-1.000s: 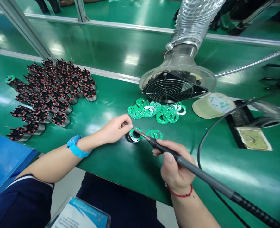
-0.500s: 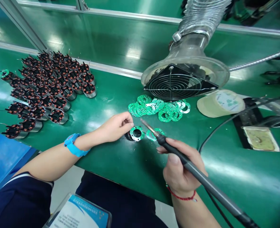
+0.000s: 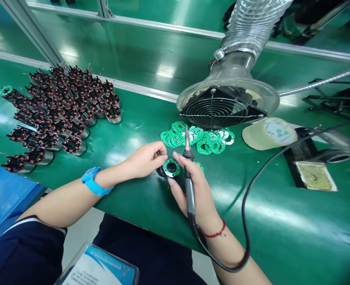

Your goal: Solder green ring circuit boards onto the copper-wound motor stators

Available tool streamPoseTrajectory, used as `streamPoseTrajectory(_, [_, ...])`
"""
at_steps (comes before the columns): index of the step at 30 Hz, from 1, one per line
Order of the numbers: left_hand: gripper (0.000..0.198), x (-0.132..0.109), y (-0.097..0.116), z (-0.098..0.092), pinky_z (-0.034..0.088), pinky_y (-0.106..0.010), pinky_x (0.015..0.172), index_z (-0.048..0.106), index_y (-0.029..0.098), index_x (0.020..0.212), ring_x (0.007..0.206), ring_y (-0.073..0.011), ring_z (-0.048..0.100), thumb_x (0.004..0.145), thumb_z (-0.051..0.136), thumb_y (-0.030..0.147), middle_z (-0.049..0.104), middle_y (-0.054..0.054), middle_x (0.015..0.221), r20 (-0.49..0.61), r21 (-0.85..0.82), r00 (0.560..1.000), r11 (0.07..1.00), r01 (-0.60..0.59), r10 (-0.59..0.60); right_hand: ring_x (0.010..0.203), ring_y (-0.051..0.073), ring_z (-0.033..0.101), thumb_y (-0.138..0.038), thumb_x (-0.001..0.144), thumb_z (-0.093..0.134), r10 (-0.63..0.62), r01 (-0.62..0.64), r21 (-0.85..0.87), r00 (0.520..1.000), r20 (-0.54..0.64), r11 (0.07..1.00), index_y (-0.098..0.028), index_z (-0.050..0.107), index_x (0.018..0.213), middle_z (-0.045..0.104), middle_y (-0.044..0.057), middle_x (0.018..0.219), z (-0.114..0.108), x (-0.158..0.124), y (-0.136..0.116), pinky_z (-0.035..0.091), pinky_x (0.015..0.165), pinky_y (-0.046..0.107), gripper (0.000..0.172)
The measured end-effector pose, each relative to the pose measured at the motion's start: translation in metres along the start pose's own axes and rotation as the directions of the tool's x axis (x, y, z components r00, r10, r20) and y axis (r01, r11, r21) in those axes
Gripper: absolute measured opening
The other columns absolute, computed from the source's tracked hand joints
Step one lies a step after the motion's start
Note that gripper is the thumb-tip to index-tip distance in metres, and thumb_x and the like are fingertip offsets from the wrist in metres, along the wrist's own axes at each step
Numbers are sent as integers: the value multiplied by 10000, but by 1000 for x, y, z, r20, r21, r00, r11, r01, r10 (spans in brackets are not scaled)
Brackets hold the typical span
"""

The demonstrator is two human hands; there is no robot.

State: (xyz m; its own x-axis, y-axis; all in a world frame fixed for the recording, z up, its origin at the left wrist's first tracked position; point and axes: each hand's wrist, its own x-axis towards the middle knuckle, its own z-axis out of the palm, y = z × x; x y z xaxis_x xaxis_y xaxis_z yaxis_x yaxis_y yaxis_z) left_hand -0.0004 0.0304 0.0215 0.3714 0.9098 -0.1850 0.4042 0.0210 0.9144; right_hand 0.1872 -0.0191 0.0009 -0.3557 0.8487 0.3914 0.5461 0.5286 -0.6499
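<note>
Right hand (image 3: 203, 194) grips a grey-black soldering iron (image 3: 190, 194), left hand (image 3: 146, 160) pinches narrow, contents unclear, beside one green-ringed dark cylinder (image 3: 165, 170); most copper-wound steel cylinders (image 3: 74, 145) at left lack rings.

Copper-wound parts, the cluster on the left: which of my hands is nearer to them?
Left. Your left hand is to the right of the copper-wound parts; your right hand, with the soldering iron, is farther right.

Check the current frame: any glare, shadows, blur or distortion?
Head view throughout: pale glare on the table toward the right; a soft shadow right of the right hand; badge print too soft to read; metal post at upper left leans, perhaps wide-angle distortion.
</note>
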Motion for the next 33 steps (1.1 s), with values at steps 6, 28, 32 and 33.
streamPoseTrajectory(6, [112,0,0,1,344,-236,574,468,182,760,603,-100,445,856,518,153,468,59,634,-12,45,1000,999,-12,13,1200,275,601,-212,893,566,14,-13,-21,999,46,1000,-287,360,1422,622,112,1300,4,0,4,515,970,493,572])
streamPoseTrajectory(28, [74,-1,-4,-1,418,-233,645,594,151,824,675,-109,523,857,546,197,594,15,743,37,-58,999,998,-38,40,1126,279,622,-244,867,638,-106,96,-114,990,-89,989,-274,367,1422,642,113,1279,7,4,7,529,906,493,618])
streamPoseTrajectory(32, [91,-2,-4,0,388,-229,614,607,141,793,656,-101,506,851,546,175,595,20,733,42,-26,996,996,-83,84,1157,277,612,-182,870,607,-209,194,-166,974,-82,967,-294,354,1422,680,90,1230,4,5,3,512,898,490,617])
streamPoseTrajectory(33, [91,-2,-3,0,385,-230,613,605,140,788,656,-101,506,849,545,170,593,20,731,42,-16,996,997,-81,81,1138,275,621,-176,872,602,-213,196,-179,973,-84,964,-293,363,1413,698,84,1195,4,6,2,511,886,483,603])
